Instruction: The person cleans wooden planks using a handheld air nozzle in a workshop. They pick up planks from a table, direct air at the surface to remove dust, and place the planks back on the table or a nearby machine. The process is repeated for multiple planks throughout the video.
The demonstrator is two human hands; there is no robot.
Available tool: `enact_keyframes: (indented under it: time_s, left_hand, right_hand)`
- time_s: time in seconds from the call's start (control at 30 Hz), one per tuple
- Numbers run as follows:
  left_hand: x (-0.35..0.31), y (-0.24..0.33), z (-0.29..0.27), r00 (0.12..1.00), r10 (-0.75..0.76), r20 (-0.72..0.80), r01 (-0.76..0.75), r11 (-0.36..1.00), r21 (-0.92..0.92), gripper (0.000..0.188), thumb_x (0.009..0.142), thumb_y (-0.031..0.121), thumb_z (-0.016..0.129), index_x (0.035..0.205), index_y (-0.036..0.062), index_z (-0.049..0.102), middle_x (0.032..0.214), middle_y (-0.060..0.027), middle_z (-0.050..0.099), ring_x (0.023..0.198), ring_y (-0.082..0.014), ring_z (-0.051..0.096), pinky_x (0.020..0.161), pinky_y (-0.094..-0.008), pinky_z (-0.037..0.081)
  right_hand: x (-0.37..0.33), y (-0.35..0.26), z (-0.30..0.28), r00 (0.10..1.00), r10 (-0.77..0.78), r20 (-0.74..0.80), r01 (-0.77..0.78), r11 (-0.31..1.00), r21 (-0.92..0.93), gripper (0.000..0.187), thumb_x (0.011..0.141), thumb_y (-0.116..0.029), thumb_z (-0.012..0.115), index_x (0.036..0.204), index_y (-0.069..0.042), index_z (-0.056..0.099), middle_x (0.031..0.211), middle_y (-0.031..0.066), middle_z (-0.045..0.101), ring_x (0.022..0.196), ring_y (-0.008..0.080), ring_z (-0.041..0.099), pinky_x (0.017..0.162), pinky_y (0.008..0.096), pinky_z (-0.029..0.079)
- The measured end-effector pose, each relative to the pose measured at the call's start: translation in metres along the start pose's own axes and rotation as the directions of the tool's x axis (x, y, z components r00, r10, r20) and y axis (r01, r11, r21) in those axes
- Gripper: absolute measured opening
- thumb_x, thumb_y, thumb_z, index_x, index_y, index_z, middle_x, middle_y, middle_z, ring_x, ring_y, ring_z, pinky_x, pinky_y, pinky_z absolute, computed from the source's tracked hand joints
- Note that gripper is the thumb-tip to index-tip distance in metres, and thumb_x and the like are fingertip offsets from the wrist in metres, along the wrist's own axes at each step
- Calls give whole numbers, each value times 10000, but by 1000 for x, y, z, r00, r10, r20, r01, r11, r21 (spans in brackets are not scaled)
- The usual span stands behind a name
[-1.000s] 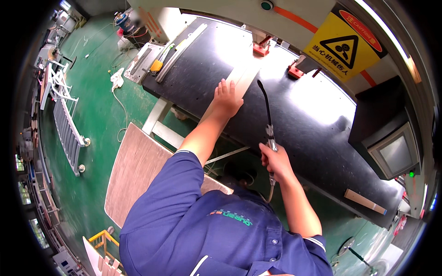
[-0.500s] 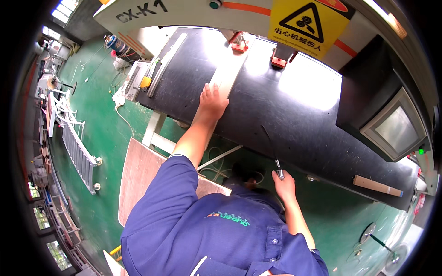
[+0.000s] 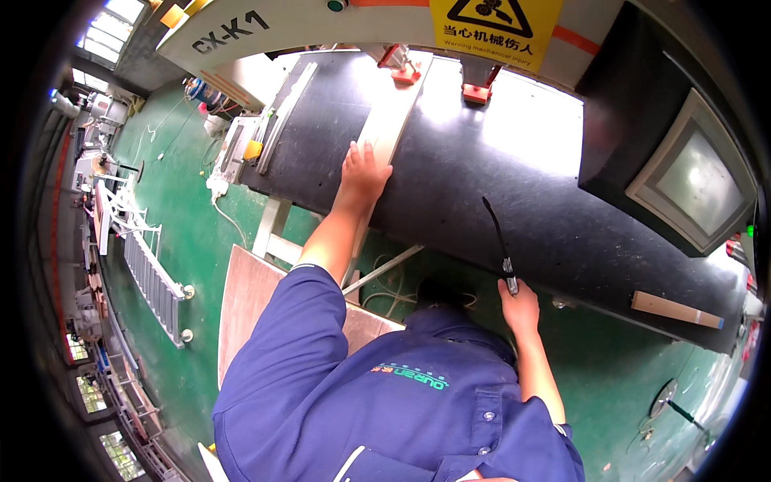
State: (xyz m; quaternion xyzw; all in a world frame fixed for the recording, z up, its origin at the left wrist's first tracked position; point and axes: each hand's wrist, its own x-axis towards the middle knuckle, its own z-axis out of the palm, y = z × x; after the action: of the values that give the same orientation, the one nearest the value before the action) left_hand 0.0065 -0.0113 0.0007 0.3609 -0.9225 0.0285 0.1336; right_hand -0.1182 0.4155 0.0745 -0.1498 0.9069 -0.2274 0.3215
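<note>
So in the head view, the left hand (image 3: 365, 175) is laid palm-down on a long, pale, flat wooden board (image 3: 394, 119), fingers stretched out rather than wrapped around it. That board lies on the big black smooth-topped worktop (image 3: 450, 173), far end by a red block-shaped clamp foot (image 3: 406, 75), near end poking past the front edge. The right hand (image 3: 520, 307) is curled around a silver-and-black air gun with a thin curved nozzle (image 3: 507, 270), tip over the worktop, well apart from the board.

Smooth pale wood board (image 3: 387, 120); glossy, faintly scuffed black counter (image 3: 458, 169); shiny metal on the tool (image 3: 507, 267); matt cloth shirt (image 3: 345, 410); smooth green floor (image 3: 594, 377)
</note>
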Motion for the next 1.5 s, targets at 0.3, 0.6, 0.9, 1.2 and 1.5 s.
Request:
enact_keyframes:
  time_s: [0.3,0.6,0.9,1.2,1.5]
  left_hand:
    - [1,0,4,998,32,-60,-29,998,50,855,927,494,640,1513,-48,333,1482,-383,351,1325,-492,438,1112,-534,381]
    - [0,-1,2,999,-20,28,20,1000,-2,864,934,504,627,1531,-30,305,1515,-370,308,1365,-492,391,1137,-544,338]
    - [3,-3,3,1000,20,8,-20,1000,-9,851,939,500,623,1524,-32,308,1497,-385,323,1354,-500,395,1128,-542,343]
    - [3,-9,13,995,82,-58,-79,995,54,851,924,508,638,1505,-36,338,1467,-389,359,1302,-493,447,1078,-548,400]
    - [2,-4,4,999,19,29,-19,1000,-2,870,943,518,605,1542,-23,282,1510,-385,310,1368,-496,379,1134,-545,334]
  right_hand:
    - [71,69,-26,984,157,85,-177,799,574,318,943,-282,678,780,-18,613,572,109,614,453,189,614,424,339,484]
    - [83,77,-56,933,-1,361,-297,566,769,319,931,-273,676,728,-40,598,579,132,635,484,256,665,461,372,562]
    - [84,77,-57,927,-34,373,-275,614,739,361,957,-287,634,704,-31,615,591,145,654,521,263,691,479,364,585]
    - [82,76,-55,939,-9,345,-272,593,757,359,950,-286,643,694,-36,607,587,138,650,494,259,674,454,353,562]
    - [83,76,-55,937,-8,348,-273,607,747,346,942,-278,652,698,-38,605,581,136,644,486,262,668,446,355,553]
